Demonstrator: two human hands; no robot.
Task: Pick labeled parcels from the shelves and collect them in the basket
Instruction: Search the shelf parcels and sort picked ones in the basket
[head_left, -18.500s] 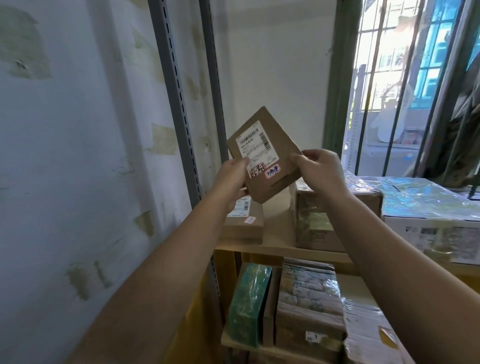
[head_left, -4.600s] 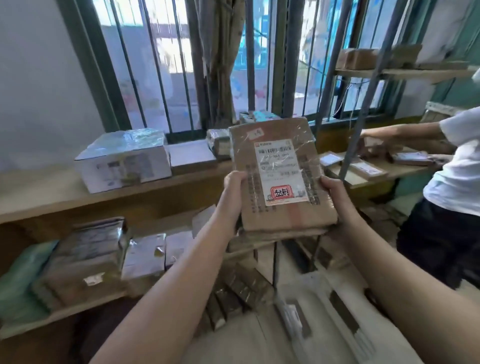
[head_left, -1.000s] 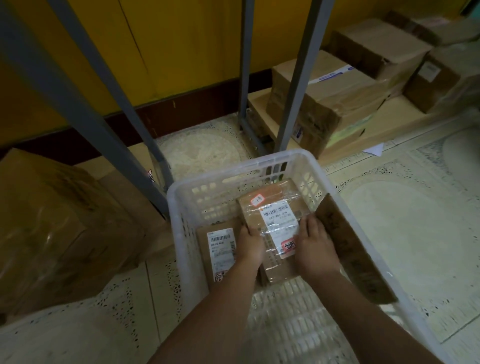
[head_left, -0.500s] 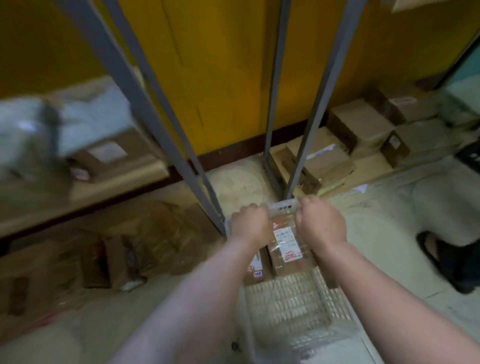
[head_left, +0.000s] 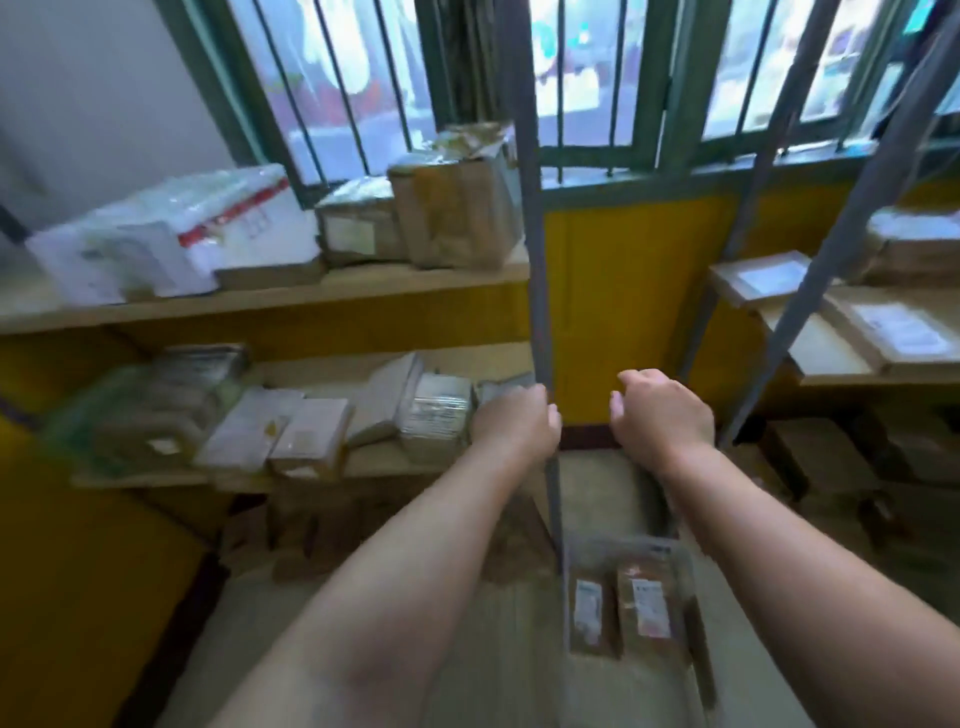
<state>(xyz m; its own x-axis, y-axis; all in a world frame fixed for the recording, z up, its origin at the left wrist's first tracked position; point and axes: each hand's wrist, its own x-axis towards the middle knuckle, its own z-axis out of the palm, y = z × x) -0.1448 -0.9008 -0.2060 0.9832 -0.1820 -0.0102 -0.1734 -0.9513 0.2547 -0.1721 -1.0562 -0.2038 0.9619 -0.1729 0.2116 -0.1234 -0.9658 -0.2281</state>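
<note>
Floor gap (head_left: 613, 467) between shelves (narrow)

basket (head_left: 631, 552) on floor, lower right | two parcels (head_left: 644, 605) inside | shelves (head_left: 291, 296) left, behind

Bare forearms, no sleeves; hands (head_left: 519, 426) without gloves or rings.

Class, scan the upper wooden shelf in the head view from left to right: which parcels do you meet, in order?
White foam box with red tape → flat brown cardboard parcel → small plastic-wrapped box → tall brown taped carton → grey metal upright.
</note>
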